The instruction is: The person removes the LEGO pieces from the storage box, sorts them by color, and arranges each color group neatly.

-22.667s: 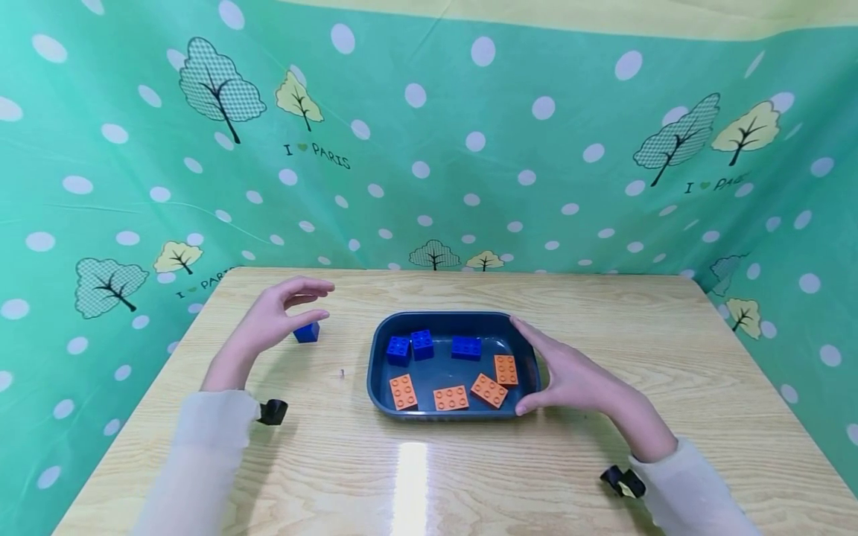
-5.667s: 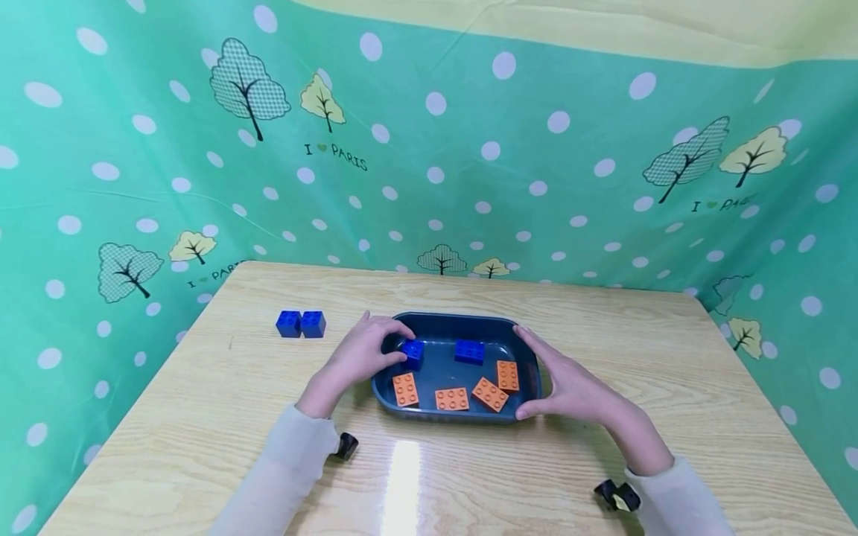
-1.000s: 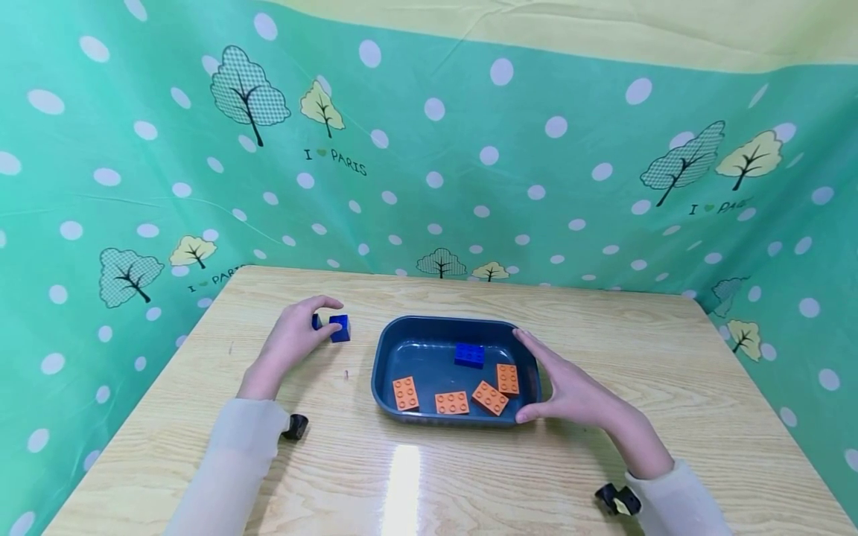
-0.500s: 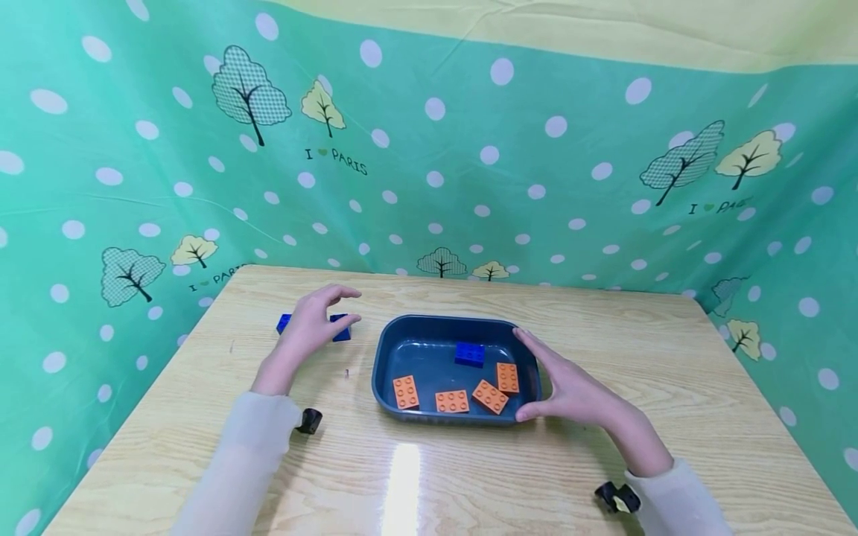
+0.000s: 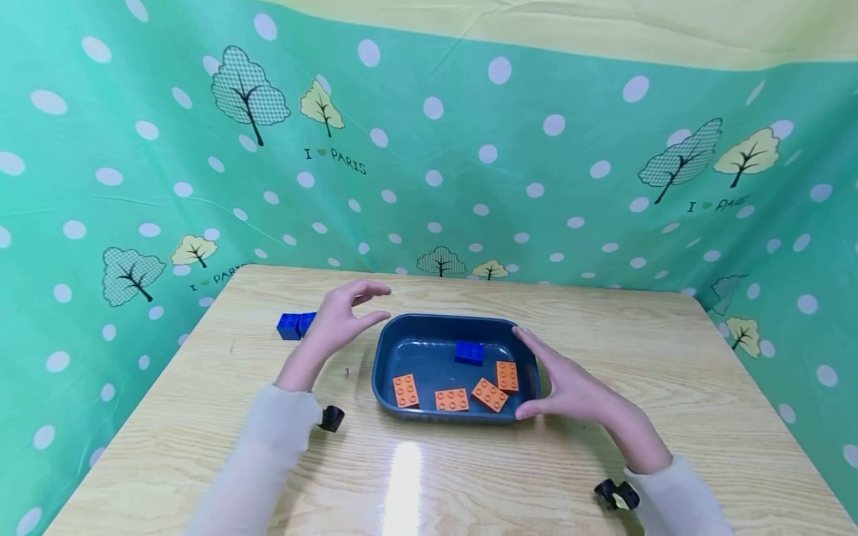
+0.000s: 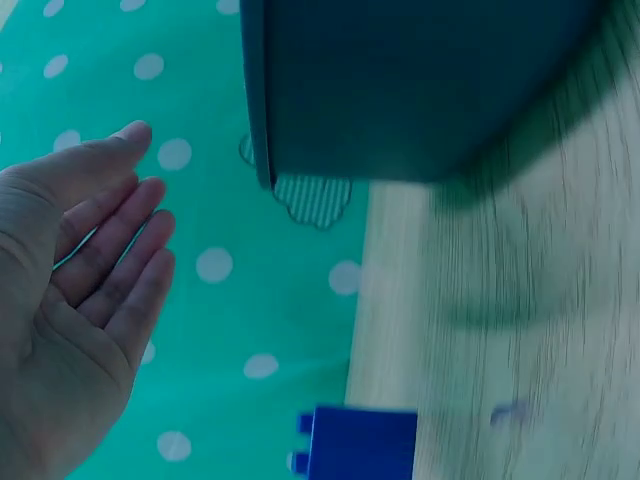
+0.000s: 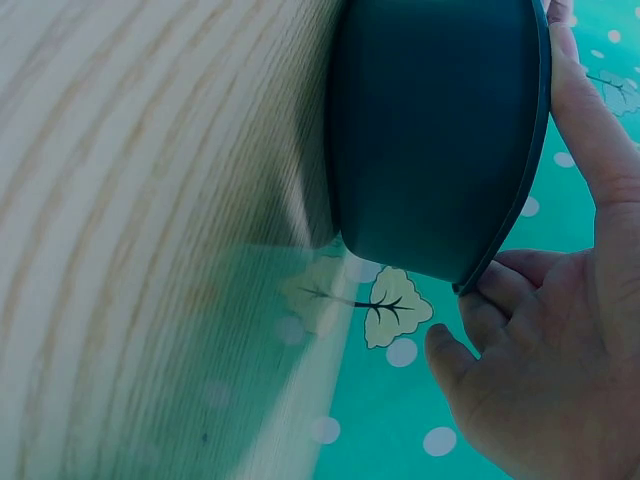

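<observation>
My left hand point(image 5: 340, 320) hangs in the air just left of a dark blue tub point(image 5: 382, 398), thumb and fingers apart and nothing between them. Behind it on the table sit blue toy bricks point(image 5: 289, 326), partly covered by the hand; the left wrist view catches one blue brick point(image 6: 362, 443) below the palm. My right hand point(image 5: 570, 383) grips the tub's right end, thumb at the front rim and fingers at the back. Inside the tub are one blue brick point(image 5: 469, 353) and several orange bricks point(image 5: 452, 400), lying apart or touching at the right.
The wooden table point(image 5: 536, 476) ends at the back against a green dotted cloth point(image 5: 429, 149). A tiny dark mark point(image 5: 347, 372) lies on the wood left of the tub. Black wrist mounts point(image 5: 331, 418) stick out from both sleeves.
Over the longer span, blue bricks went from the tub to the table's left, leaving one inside. In the last second, my left hand let go of a brick and moved right. My right hand stayed.
</observation>
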Demonstrator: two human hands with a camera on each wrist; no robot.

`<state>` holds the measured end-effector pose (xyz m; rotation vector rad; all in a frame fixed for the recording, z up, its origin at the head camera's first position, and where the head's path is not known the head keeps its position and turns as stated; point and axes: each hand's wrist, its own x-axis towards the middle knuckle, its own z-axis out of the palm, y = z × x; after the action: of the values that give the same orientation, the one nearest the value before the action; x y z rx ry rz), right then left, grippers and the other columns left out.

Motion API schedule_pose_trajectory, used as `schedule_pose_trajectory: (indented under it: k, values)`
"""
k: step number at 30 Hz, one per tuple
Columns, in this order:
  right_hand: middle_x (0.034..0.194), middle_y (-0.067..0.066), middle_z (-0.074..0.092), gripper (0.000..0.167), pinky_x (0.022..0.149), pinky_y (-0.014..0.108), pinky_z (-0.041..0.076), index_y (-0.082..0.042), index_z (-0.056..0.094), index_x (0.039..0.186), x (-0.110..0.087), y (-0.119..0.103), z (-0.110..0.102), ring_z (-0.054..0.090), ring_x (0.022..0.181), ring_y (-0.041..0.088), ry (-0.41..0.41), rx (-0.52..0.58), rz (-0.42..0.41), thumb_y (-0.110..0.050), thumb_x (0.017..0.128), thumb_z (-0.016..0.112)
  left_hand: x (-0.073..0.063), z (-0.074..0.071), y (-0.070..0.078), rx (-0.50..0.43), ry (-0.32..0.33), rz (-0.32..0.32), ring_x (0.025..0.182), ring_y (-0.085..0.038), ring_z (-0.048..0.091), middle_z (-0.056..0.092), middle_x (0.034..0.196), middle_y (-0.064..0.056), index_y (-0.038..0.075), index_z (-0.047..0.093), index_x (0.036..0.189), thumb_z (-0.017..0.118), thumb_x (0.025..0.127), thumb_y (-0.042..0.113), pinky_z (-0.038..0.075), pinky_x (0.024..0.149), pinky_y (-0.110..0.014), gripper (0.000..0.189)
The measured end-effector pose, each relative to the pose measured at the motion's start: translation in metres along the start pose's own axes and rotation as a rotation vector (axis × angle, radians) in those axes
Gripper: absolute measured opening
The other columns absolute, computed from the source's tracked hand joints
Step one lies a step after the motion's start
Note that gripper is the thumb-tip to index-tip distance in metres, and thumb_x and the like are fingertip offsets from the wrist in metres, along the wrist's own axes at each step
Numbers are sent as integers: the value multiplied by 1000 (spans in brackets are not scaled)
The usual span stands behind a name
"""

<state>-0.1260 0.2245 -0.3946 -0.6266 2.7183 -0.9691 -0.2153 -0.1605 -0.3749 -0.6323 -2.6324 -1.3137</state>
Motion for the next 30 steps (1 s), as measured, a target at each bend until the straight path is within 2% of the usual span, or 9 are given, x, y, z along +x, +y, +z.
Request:
schedule_pose_trajectory:
  k: [6,13,21,30]
  values:
    - [168,17,12,121,115,70,28,-20,10,162,0,0,-1,19,151,46,-4,11,11,-45,72,87,3,14,10,-85,-85,7,125,-29,61,68,127,-10,9,65,125,79,86,14,47,113,-43,41]
    - [167,19,11,123,115,71,28,-19,9,162,-3,1,-1,19,150,48,-2,7,12,-44,71,88,5,32,19,-96,-216,42,125,-25,61,68,126,-5,12,65,125,80,85,20,48,112,-43,43]
    - [167,20,12,125,115,71,28,-20,10,162,-7,2,-2,20,150,48,-1,10,10,-46,69,88,4,54,29,-104,-289,62,120,-24,63,69,125,-6,7,65,124,82,84,18,50,109,-39,45]
    - [167,18,12,125,115,70,28,-17,10,162,-10,2,-3,20,150,47,-5,11,3,-45,68,89,4,76,38,-71,-345,10,120,-26,63,68,126,-6,7,65,125,81,84,19,50,109,-41,46]
